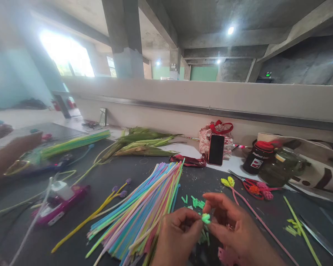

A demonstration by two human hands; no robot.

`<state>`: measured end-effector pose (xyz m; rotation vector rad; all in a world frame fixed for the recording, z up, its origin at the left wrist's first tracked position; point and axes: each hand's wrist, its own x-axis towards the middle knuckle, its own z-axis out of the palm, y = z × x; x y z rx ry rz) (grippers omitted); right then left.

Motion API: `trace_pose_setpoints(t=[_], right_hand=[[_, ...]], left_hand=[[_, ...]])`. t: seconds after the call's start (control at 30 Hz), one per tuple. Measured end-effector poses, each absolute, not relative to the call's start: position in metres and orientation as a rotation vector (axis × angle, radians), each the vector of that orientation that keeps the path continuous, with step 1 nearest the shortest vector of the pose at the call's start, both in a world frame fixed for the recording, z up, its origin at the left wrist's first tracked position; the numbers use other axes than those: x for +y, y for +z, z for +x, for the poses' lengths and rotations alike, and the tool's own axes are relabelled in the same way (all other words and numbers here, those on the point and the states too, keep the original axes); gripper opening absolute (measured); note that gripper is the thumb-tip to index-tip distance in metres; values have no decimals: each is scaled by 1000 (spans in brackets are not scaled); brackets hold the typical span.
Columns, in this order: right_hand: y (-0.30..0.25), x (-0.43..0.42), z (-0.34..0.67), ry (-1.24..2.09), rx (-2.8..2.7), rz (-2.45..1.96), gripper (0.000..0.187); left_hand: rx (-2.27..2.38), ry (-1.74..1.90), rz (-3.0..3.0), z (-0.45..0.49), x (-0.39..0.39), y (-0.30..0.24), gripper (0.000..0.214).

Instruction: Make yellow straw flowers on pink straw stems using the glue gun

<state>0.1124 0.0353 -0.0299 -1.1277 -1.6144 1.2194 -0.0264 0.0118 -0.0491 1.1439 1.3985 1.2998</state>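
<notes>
Between both hands is a small bright green pipe-cleaner bud (206, 218) with a touch of yellow. My left hand (179, 234) pinches its left side with closed thumb and forefinger. My right hand (234, 225) curls round the other side, thumb against the bud and forefinger raised above it; its other fingers are partly hidden. Short cut green pipe-cleaner pieces (197, 203) lie just behind the hands, with more beneath them. Left of my hands spreads a large bundle of pastel pipe cleaners (144, 214). A pink-stemmed flower with yellow buds (228, 181) lies beyond my right hand.
Scissors with red handles (251, 187), a tumbler (258, 157) and a phone (216, 149) stand or lie at the back right. Metal blades (320, 236) lie far right. A magenta glue-gun-like tool (62, 205) is at left, near another person's arm (15, 157). Corn husks (144, 142) lie behind.
</notes>
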Motion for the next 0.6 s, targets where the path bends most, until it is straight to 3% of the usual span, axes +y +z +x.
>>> trace_pose_setpoints(t=[0.27, 0.6], right_hand=[[-30, 36, 114, 1216, -1636, -1084, 28], [-30, 35, 116, 1285, -1586, -1046, 38]], left_hand=[[1411, 1360, 1229, -26, 11, -53, 11], [1376, 1312, 1122, -29, 12, -44, 7]])
